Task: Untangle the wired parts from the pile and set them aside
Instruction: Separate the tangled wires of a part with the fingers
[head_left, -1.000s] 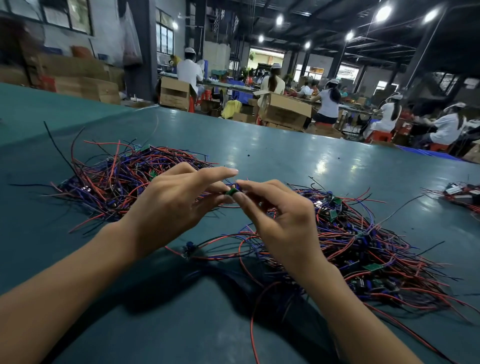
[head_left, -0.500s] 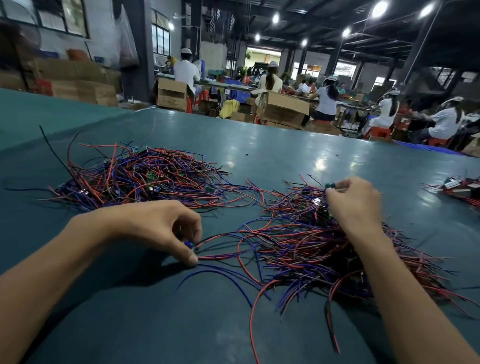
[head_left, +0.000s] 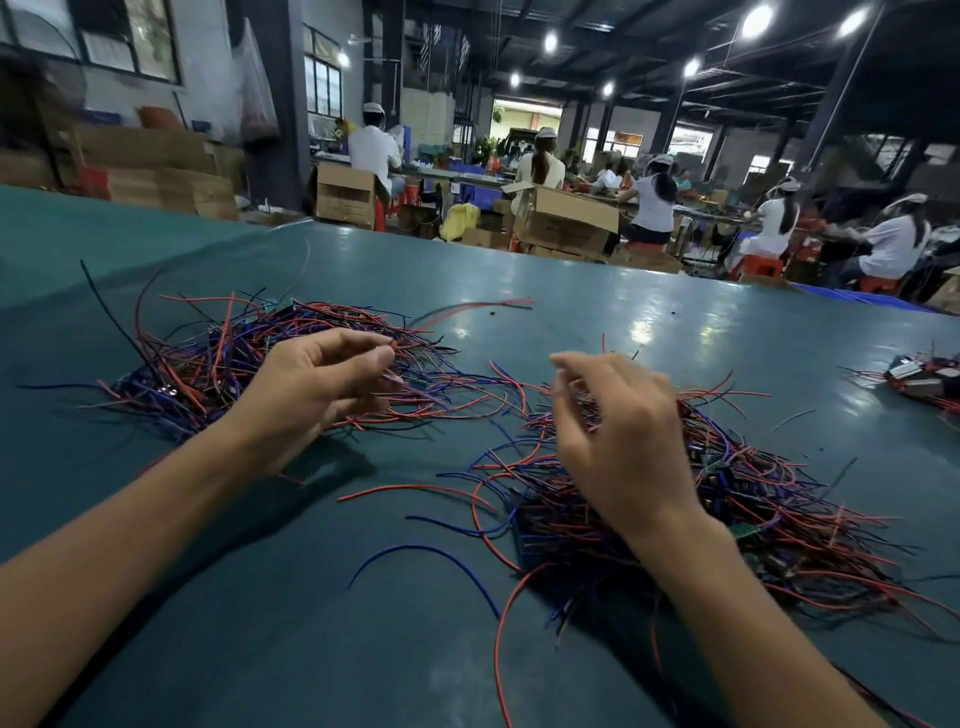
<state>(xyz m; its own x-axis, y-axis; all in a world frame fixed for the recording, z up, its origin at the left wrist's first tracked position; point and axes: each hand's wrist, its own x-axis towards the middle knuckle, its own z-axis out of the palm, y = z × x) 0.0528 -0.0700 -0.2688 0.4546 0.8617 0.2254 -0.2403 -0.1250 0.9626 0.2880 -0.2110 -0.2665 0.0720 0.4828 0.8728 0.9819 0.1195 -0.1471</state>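
Note:
Two tangles of red, blue and black wired parts lie on the teal table (head_left: 675, 322). The left pile (head_left: 218, 364) is spread flat, and the right pile (head_left: 753, 499) is denser, with small green boards in it. My left hand (head_left: 311, 389) hovers over the right edge of the left pile, fingers loosely curled, thumb and forefinger a little apart, nothing clearly held. A blurred red wire (head_left: 467, 307) streaks just beyond it. My right hand (head_left: 618, 436) hovers above the near-left part of the right pile, fingers loosely bent and blurred, with no wire seen in them.
Loose red and blue wires (head_left: 431, 551) trail toward me from the right pile. A small third bundle (head_left: 919, 382) lies at the table's right edge. Beyond the far edge stand cardboard boxes (head_left: 566, 218) and seated workers in white.
My left hand rose from the table's near middle and moved up to the left pile, letting go of the blue part. My right hand came back left and nearer, off the pile's far side.

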